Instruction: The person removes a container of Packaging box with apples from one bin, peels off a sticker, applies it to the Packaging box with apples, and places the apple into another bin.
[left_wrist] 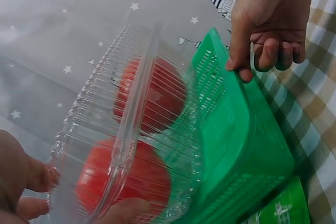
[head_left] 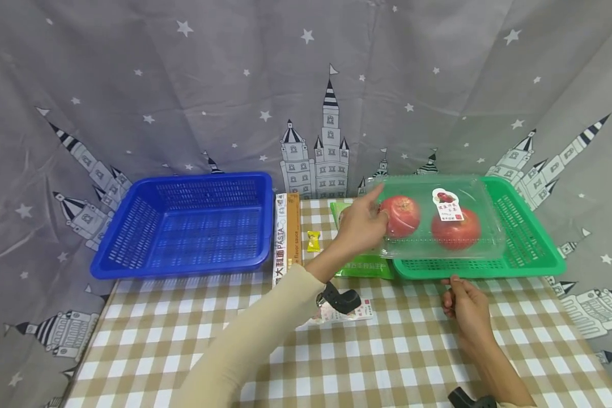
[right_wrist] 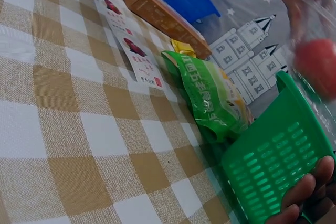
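Observation:
My left hand [head_left: 363, 222] grips the left end of a clear plastic clamshell box [head_left: 423, 247]. Inside the box are two red apples [head_left: 402, 216], and a white label with an apple picture [head_left: 447, 207] is stuck on the lid. The box is over the green basket [head_left: 532, 238], tilted in the left wrist view. At the basket's near rim, my right hand [head_left: 469, 309] pinches the edge between thumb and curled fingers, as the left wrist view [left_wrist: 270, 30] also shows. The box hides much of the basket's inside.
A blue basket [head_left: 181, 269] stands at the left. Between the baskets lie a pasta box [head_left: 287, 226], a small yellow packet [head_left: 313, 241] and a green bag [head_left: 364, 267]. A strip of apple labels [head_left: 344, 311] lies on the checked tablecloth, partly behind the left arm. A grey curtain hangs behind.

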`<state>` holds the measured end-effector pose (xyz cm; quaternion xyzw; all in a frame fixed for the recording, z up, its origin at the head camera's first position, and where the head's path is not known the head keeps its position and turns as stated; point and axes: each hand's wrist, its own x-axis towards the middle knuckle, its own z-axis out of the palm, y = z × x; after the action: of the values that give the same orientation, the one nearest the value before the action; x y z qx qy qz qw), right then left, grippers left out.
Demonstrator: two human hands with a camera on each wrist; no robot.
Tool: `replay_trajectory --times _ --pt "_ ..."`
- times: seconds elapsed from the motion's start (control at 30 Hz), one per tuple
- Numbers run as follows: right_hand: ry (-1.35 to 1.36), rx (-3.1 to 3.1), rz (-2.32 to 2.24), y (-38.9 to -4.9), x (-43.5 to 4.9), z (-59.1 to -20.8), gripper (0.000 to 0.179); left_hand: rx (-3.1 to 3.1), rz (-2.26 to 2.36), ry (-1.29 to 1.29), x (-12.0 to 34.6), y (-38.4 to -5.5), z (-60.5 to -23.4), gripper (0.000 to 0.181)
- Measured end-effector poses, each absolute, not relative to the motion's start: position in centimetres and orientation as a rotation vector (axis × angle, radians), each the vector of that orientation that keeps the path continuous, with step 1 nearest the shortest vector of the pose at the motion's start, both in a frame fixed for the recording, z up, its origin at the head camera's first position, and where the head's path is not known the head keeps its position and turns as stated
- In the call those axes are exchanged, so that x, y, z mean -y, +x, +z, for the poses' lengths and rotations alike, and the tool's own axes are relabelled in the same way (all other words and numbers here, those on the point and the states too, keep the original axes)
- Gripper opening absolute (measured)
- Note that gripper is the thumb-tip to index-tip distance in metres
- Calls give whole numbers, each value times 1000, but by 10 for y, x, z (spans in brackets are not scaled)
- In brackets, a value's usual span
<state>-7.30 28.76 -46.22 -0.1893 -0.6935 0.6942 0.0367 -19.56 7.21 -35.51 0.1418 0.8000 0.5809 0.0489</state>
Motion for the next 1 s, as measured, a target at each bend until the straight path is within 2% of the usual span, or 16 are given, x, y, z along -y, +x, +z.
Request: replay_trajectory --times 0.3,0.6,1.0 --pt "-592 2115 2138 -74 -286 -463 36 -2481 1720 439 -112 -204 -362 60" --pt "-609 2127 2113 -73 -288 -464 35 -2634 1568 419 -142 -208 -385 57" --pt "-606 2120 2102 -73 -289 -465 37 -2717 1366 350 -162 -210 -403 56"
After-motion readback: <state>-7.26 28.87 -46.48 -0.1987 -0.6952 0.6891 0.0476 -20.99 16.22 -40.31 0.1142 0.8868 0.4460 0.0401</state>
